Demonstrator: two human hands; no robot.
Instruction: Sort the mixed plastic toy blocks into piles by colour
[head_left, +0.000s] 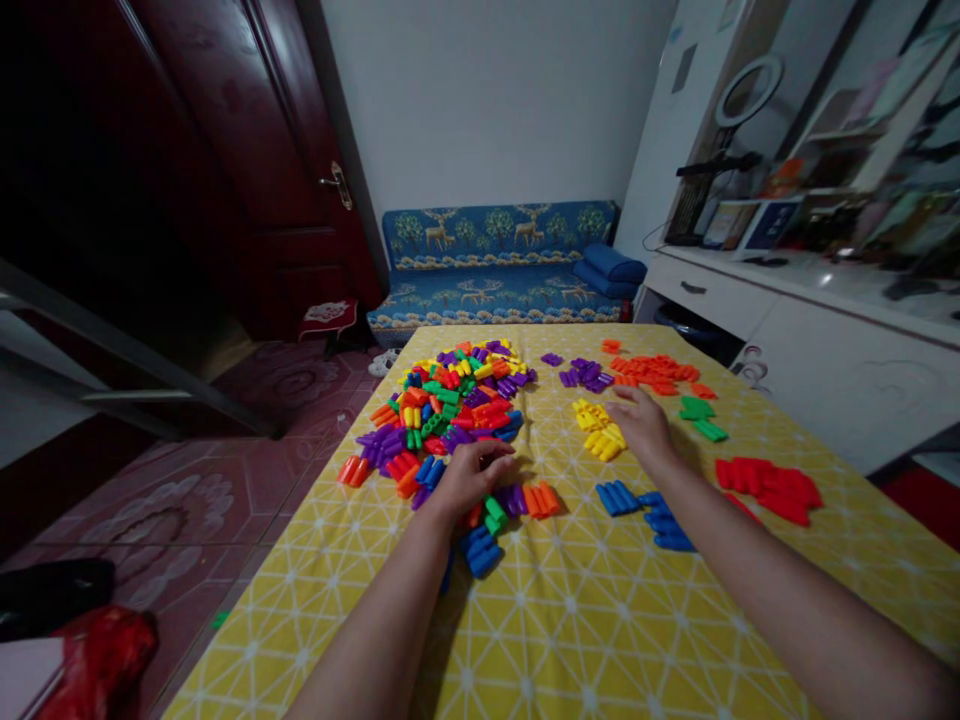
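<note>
My left hand point(471, 478) hovers at the near edge of a mixed pile of plastic building blocks point(442, 400), its fingers loosely curved and apart. Nothing shows in it. Just beside it lie a green block point(495, 514), orange blocks point(541, 499) and blue blocks point(480, 550). My right hand point(641, 425) reaches over the right half, fingers stretched toward a small group of yellow blocks point(600, 430). Its fingertips are at that group's right edge; whether they touch is unclear. Blue blocks point(619, 497) lie nearer me, partly behind my right forearm.
Grouped by colour on the yellow tablecloth point(570, 620) are purple blocks point(586, 375), orange-red blocks point(656, 372), green blocks point(701, 415) and red blocks point(772, 487). A blue sofa point(487, 290) stands beyond the table, a white cabinet point(840, 370) to the right.
</note>
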